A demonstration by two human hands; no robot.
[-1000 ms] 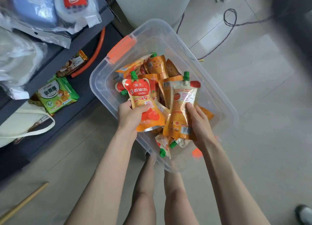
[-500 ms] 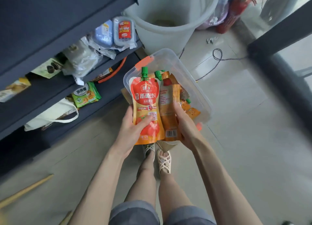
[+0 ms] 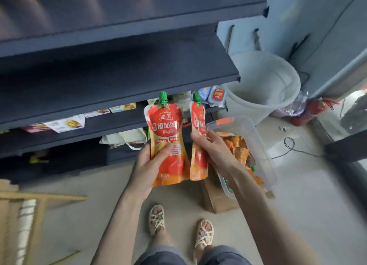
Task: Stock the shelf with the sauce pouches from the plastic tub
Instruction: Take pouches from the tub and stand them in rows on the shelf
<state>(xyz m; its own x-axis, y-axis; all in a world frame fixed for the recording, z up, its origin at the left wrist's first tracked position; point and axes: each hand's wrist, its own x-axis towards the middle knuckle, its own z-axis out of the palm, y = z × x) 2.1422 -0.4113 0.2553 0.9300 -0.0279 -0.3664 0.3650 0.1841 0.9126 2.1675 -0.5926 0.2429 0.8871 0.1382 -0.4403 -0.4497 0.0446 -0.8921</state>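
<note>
My left hand (image 3: 145, 169) grips an upright red-and-orange sauce pouch (image 3: 165, 131) with a green cap. Beside it, my right hand (image 3: 213, 151) holds a second sauce pouch (image 3: 198, 141), turned edge-on. Both pouches hang in the air in front of the dark shelf unit (image 3: 119, 85), level with its lower boards. Down on the floor to the right stands the clear plastic tub (image 3: 262, 157) with orange latches, holding several more orange pouches (image 3: 238, 145).
Dark empty shelf boards fill the upper left. Lower shelves carry snack packets (image 3: 67, 123) and a cloth bag (image 3: 127, 137). A white bucket (image 3: 264, 81) stands behind the tub, a cardboard box (image 3: 216, 199) under it. A wooden frame (image 3: 29, 209) stands at lower left.
I have stood up and lifted both pouches out of the tub toward the shelves. The view swung upward, and the right pouch turned edge-on.
</note>
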